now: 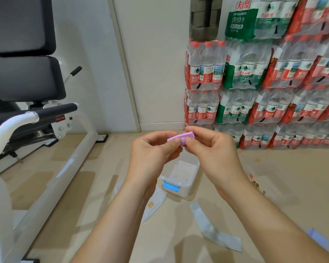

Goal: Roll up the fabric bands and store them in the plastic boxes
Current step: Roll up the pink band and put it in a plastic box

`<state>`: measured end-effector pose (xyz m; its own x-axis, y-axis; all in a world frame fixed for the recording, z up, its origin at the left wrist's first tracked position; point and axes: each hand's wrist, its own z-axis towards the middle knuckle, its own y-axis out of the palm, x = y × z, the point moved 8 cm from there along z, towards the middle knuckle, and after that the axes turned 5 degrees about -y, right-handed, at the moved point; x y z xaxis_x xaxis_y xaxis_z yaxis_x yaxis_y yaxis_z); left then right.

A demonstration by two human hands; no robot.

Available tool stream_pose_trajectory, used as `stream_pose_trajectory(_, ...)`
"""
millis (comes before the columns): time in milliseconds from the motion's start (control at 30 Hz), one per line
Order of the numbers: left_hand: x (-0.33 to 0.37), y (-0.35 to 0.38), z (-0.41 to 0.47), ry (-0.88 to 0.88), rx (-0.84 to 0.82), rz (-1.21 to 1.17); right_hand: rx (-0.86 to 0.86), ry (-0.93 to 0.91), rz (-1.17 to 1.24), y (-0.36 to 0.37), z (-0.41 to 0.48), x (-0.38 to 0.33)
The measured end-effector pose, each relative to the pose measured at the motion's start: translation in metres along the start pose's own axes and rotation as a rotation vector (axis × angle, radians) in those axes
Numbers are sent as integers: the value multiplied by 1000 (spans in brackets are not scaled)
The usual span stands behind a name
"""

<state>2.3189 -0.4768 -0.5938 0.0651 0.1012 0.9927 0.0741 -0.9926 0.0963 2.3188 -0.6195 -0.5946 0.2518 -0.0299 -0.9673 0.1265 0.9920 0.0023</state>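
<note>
A pink fabric band, rolled into a small tight roll, is held up in front of me. My left hand pinches its left end and my right hand pinches its right end. Directly below the hands, an open clear plastic box with a blue latch stands on the floor; it looks empty. A grey fabric band lies flat on the floor to the box's lower right. A white band with a small yellow mark lies to the box's lower left, partly hidden by my left forearm.
A white-framed exercise machine with black pads fills the left side. Stacked packs of water bottles line the wall on the right. A pale purple item shows by my right forearm, and a printed package lies behind my right wrist.
</note>
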Motion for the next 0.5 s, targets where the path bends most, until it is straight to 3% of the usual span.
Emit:
stream_pose_trajectory(267,0,-2,-1,-20,4,-50,13,23,22,-7,3,0)
stream_pose_trajectory(400,3,-2,-1,-43,-70,-163,-50,78,249,-7,4,-1)
stream_pose_trajectory(500,5,3,-3,-15,-99,-180,2,143,459,-5,2,4)
